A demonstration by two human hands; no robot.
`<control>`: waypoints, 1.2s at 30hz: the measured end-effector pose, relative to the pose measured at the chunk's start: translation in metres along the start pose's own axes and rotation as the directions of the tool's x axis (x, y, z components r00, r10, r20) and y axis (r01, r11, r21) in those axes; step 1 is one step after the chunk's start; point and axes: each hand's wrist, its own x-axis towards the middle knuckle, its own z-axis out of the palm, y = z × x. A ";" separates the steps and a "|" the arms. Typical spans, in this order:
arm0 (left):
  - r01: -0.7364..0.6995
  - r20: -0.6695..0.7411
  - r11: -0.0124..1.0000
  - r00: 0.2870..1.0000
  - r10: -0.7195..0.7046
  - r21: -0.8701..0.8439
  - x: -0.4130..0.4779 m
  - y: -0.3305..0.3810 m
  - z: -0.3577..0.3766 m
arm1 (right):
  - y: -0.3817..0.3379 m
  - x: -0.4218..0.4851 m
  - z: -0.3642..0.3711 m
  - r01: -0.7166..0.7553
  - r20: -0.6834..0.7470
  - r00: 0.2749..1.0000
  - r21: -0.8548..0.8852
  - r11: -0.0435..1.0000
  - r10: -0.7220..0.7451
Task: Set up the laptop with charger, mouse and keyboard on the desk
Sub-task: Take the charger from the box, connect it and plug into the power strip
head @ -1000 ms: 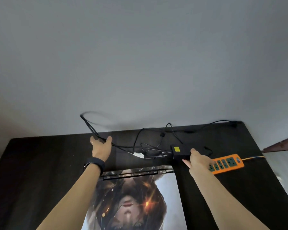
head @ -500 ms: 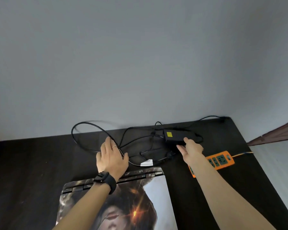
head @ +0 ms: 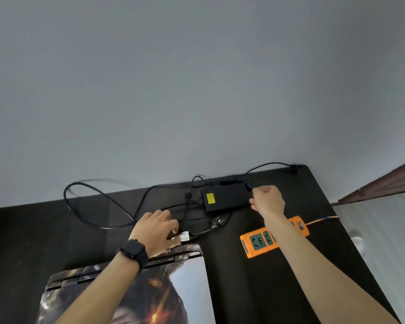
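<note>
The 2 hands are apart. Right hand [head: 268,202] is curled round the right end of the brick [head: 227,197] (black, yellow sticker on top), which sits at the back of the desk [head: 21,242] by the wall. Left hand [head: 154,230] lies over the cable [head: 187,196] tangle, fingers bent down by a white tag [head: 184,236] — can't tell if it's actually pinching anything. Laptop [head: 131,295] is closed, just in front of that hand. Orange strip [head: 257,242] lies under the right forearm — near the brick, not touching.
</note>
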 end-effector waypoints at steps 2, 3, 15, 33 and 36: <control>0.001 -0.025 0.993 1.000 0.002 0.122 0.006 -0.001 0.000 | -0.007 0.020 -0.002 0.032 -0.031 0.999 -0.020 0.999 -0.033; 0.031 -0.063 0.990 0.998 -0.022 0.135 0.010 0.000 -0.001 | -0.012 0.029 -0.002 0.022 -0.028 0.999 0.004 1.000 -0.022; 0.157 -0.140 0.985 0.979 -0.146 0.068 0.021 0.003 0.003 | -0.045 0.074 0.009 -0.312 0.224 0.950 0.607 0.731 0.219; 0.106 0.180 -0.178 0.860 -0.477 -0.978 0.024 0.048 -0.165 | -0.050 -0.089 0.016 0.832 0.629 0.506 -0.536 0.142 -0.591; 0.214 0.264 -0.157 0.716 -0.646 -0.964 0.013 0.024 -0.148 | -0.042 -0.102 0.020 0.841 0.641 0.489 -0.527 0.125 -0.592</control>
